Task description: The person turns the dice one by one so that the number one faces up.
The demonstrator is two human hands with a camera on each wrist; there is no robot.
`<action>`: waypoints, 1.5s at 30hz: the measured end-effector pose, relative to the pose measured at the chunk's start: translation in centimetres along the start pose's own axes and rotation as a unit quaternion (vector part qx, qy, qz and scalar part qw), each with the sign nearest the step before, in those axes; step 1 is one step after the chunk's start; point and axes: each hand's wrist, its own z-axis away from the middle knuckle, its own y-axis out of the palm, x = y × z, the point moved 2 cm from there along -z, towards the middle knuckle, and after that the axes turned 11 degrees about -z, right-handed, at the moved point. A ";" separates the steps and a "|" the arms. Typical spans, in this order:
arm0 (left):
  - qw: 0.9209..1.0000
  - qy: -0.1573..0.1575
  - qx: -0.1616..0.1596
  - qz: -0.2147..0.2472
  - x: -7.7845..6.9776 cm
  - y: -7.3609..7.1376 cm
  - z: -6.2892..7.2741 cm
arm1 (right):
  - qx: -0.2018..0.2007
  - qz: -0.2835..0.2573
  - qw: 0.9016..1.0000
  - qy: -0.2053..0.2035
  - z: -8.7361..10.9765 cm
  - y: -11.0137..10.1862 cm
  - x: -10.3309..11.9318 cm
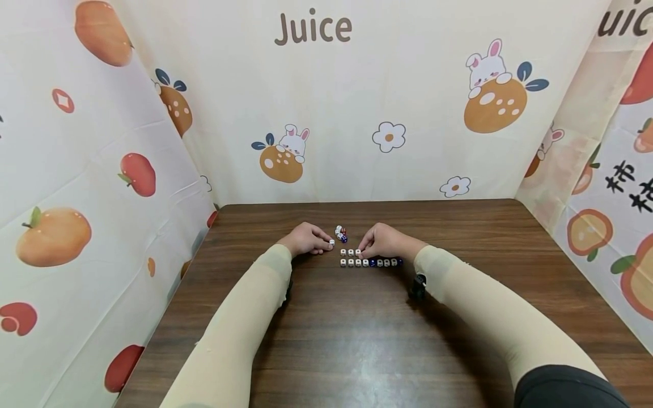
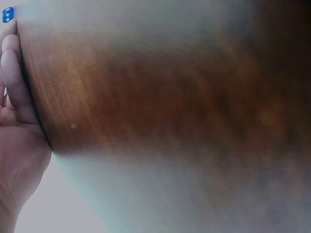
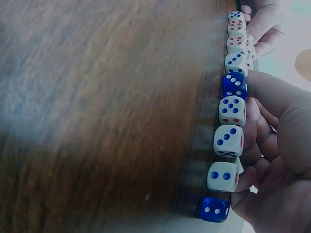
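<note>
Between the thumb and fingers of my left hand point(image 1: 308, 238) is a white die point(image 1: 331, 242), held just left of a small loose group of dice point(image 1: 338, 232). My right hand point(image 1: 384, 241) pinches another white die point(image 1: 358, 252) at the right end of a short row, beside two more white dice point(image 1: 347, 253). Nearer to me runs a longer row of white and blue dice point(image 1: 350, 263). The right wrist view shows this row close up, including a blue die point(image 3: 235, 85); the right fingertips are hidden behind it. In the left wrist view, only a blue die point(image 2: 8, 15) shows past the fingers.
The dice stand on a dark brown wooden table point(image 1: 336, 334). A pale fruit-printed cloth point(image 1: 336, 96) rises behind its far edge, with similar cloth at left and right. A dark wrist device point(image 1: 418, 286) sits under the right wrist.
</note>
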 end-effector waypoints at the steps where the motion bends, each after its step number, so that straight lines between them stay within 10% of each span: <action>1: 1.000 0.001 0.001 0.000 0.0 0.0 0.0 | 0.001 0.000 1.000 0.001 0.0 0.0 0.0; 32: 1.000 0.013 -0.009 -0.002 -0.9 0.2 1.0 | 0.046 -0.025 0.998 0.016 0.2 -2.2 0.2; 45: 1.000 0.003 -0.007 0.013 -0.5 0.3 0.5 | -0.014 -0.020 0.999 0.024 -1.3 -2.5 0.7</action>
